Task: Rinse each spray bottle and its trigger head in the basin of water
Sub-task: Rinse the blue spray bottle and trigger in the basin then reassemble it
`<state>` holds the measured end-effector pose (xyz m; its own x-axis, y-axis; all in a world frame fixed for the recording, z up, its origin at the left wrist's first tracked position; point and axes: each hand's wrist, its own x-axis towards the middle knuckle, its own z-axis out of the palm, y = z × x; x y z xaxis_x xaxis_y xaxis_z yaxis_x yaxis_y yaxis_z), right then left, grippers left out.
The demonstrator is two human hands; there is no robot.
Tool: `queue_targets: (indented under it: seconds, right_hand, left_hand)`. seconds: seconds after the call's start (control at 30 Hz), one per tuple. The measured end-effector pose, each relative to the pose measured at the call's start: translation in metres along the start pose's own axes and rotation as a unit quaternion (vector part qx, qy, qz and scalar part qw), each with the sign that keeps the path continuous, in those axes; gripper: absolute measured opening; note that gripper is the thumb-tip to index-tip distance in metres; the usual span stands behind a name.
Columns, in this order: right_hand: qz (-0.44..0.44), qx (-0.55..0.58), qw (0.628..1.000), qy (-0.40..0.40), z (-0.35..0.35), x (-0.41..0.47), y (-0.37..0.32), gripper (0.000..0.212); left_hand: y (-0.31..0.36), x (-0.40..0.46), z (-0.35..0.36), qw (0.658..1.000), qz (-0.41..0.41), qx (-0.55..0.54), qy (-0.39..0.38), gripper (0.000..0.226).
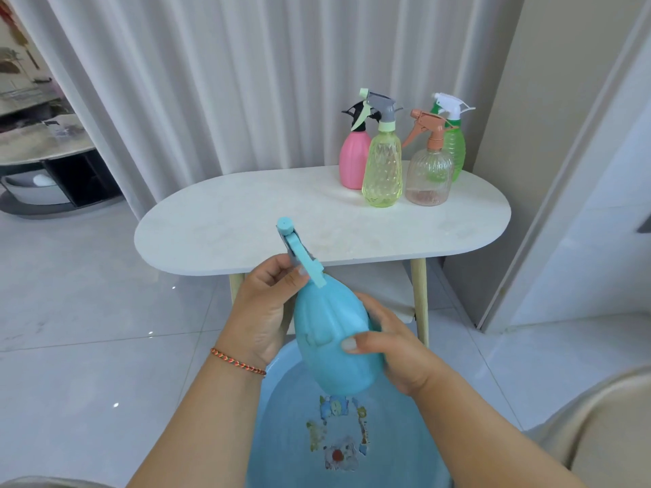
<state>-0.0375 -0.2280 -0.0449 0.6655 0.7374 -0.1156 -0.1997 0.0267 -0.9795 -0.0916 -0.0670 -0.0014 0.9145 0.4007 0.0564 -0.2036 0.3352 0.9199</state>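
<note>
White curtains and pale floor tiles frame a small oval desk [246,223], in front of which a person's two hands hold a blue spray bottle [334,343] tilted over a blue basin [278,417] of water on the floor. The left hand [262,311] curls around the neck just below the trigger head [299,251], seemingly placed to unscrew it, while the right hand [391,350] wraps the bottle's body, thumb across the front, to steady it. Bottle and head are joined and above the water, so rinsing of this one appears not yet begun. Four more bottles, pink [352,160], yellow-green [382,170], clear [428,177] and green [454,146], stand clustered at the desk's far right end, apparently awaiting their turn.
</note>
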Motion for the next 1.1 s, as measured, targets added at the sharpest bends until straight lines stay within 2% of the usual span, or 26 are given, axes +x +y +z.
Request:
queue_targets:
  seconds: [0.07,0.13,0.2,0.27,0.37,0.43,0.5,0.6,0.7,0.87,0.93,1.1]
  right_hand:
    - [0.002,0.008,1.0,-0.01,0.0,-0.001,-0.001,0.077]
    - [-0.013,-0.01,1.0,0.003,0.003,-0.003,-0.005,0.075]
    - [-0.035,-0.058,0.997,0.036,0.007,-0.004,-0.009,0.073]
    - [-0.05,-0.106,0.99,0.08,0.011,-0.005,-0.011,0.07]
    - [-0.07,-0.197,0.967,0.147,0.02,-0.007,-0.012,0.066]
    - [-0.094,-0.253,0.947,0.175,0.026,-0.007,-0.011,0.063]
    - [-0.105,-0.257,0.943,0.185,0.028,-0.006,-0.009,0.062]
    - [-0.073,-0.166,0.97,0.16,0.025,-0.006,-0.01,0.063]
    - [-0.047,-0.074,0.992,0.093,0.015,-0.006,-0.013,0.07]
    - [-0.013,0.058,0.998,-0.027,0.007,0.001,-0.01,0.073]
    - [-0.016,0.093,0.994,-0.062,0.008,0.001,-0.009,0.071]
    - [-0.018,0.137,0.985,-0.1,0.01,0.002,-0.009,0.073]
  left_hand:
    - [0.003,-0.002,0.0,1.0,0.004,0.004,-0.021,0.017]
    - [0.004,-0.002,-0.001,1.0,0.008,0.011,-0.008,0.015]
    - [0.006,0.0,-0.002,0.999,0.009,0.021,0.031,0.013]
    - [0.007,0.001,0.001,0.995,0.019,0.06,0.073,0.022]
    - [0.006,0.001,0.011,0.982,0.058,0.105,0.149,0.025]
    - [0.003,0.001,0.016,0.972,0.08,0.11,0.192,0.025]
    - [0.001,0.001,0.017,0.971,0.084,0.093,0.205,0.025]
    - [-0.001,0.001,0.014,0.984,0.052,0.031,0.165,0.027]
    - [0.0,0.002,0.005,0.996,0.028,0.007,0.084,0.019]
    - [0.007,-0.003,-0.002,0.996,0.02,-0.036,-0.076,0.032]
    - [0.009,-0.005,-0.001,0.993,0.017,-0.068,-0.095,0.034]
    - [0.008,-0.005,0.006,0.991,0.007,-0.096,-0.092,0.059]
